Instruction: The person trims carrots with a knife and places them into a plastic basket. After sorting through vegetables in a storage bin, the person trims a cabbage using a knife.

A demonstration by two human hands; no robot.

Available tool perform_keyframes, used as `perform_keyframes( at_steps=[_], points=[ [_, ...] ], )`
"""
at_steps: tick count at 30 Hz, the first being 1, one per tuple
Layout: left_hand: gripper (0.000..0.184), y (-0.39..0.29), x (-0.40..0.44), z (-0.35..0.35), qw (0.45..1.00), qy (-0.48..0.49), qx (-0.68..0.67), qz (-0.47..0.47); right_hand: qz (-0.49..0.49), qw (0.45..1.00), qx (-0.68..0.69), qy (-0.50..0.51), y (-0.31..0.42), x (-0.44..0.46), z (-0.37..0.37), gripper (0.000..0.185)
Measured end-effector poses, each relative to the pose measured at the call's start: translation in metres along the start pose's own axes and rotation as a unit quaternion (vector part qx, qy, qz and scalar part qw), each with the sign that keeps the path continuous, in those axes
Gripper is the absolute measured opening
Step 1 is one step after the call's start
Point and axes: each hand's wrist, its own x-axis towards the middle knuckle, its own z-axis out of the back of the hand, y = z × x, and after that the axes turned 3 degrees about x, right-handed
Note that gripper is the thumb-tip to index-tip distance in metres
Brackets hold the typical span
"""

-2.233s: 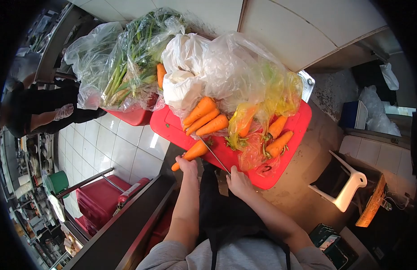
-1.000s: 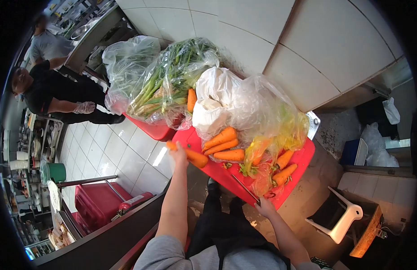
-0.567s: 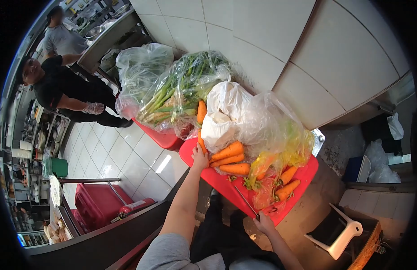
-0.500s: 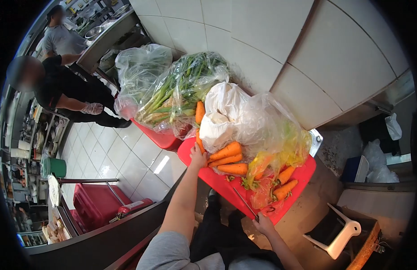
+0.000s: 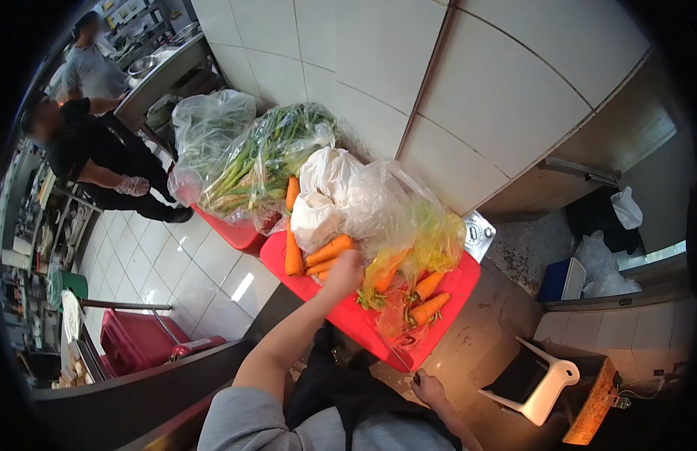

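My left hand (image 5: 347, 272), smeared by motion, is over the middle of the red surface (image 5: 468, 282), beside several loose orange carrots (image 5: 329, 249). Whether its fingers hold anything does not show. Closed round the dark handle of a knife, my right hand (image 5: 429, 389) is at the near edge; the thin blade (image 5: 394, 352) points toward the red surface. On the right, an orange-and-yellow plastic bag (image 5: 438, 244) lies open with more carrots (image 5: 429, 308) in and around it. Against the far side rest a white bag (image 5: 318, 214) and clear plastic.
Bagged green onions (image 5: 247, 161) sit to the left on another red surface. Two people stand beyond; the nearer one in black wears a clear glove (image 5: 133, 186). A white-framed stool (image 5: 547, 383) is at right, a red bin (image 5: 138, 338) at left. Tiled wall (image 5: 348, 45) rises behind.
My left hand has moved right, from the carrot at the left edge to above the middle carrots. That carrot lies at the left edge. My right hand keeps the knife, lower toward me.
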Motion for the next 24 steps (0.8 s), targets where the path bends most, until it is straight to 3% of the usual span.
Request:
perform_keyframes(
  at_steps=[3, 5, 8, 11, 14, 17, 20, 24],
  points=[
    [0.017, -0.036, -0.001, -0.059, 0.981, 0.171, -0.001, -0.097, 0.016, 1.0, 0.019, -0.018, -0.005, 0.002, 0.002, 0.03],
    [0.031, -0.051, 0.007, -0.083, 0.942, 0.285, 0.159, -0.076, 0.029, 0.999, 0.02, -0.029, -0.011, 0.007, -0.005, 0.03],
    [0.042, -0.033, 0.018, -0.134, 0.935, 0.222, 0.271, 0.058, 0.065, 0.997, 0.041, -0.033, -0.004, 0.011, -0.005, 0.028],
    [0.044, -0.026, 0.026, -0.158, 0.899, 0.198, 0.383, 0.074, 0.103, 0.992, 0.06, -0.051, -0.003, 0.01, -0.005, 0.03],
    [0.043, -0.014, 0.03, -0.172, 0.898, 0.201, 0.38, 0.093, 0.132, 0.986, 0.06, -0.079, -0.009, 0.011, -0.012, 0.031],
    [0.046, 0.023, 0.044, -0.2, 0.927, 0.177, 0.297, 0.144, 0.078, 0.995, 0.067, -0.017, -0.008, 0.007, -0.005, 0.033],
    [0.055, -0.054, 0.046, -0.14, 0.924, 0.231, 0.268, 0.144, 0.077, 0.995, 0.06, 0.002, -0.012, 0.01, -0.003, 0.034],
    [0.049, -0.086, 0.056, -0.142, 0.909, 0.323, 0.239, 0.11, 0.147, 0.984, 0.088, -0.046, -0.01, 0.026, -0.012, 0.038]
  ],
)
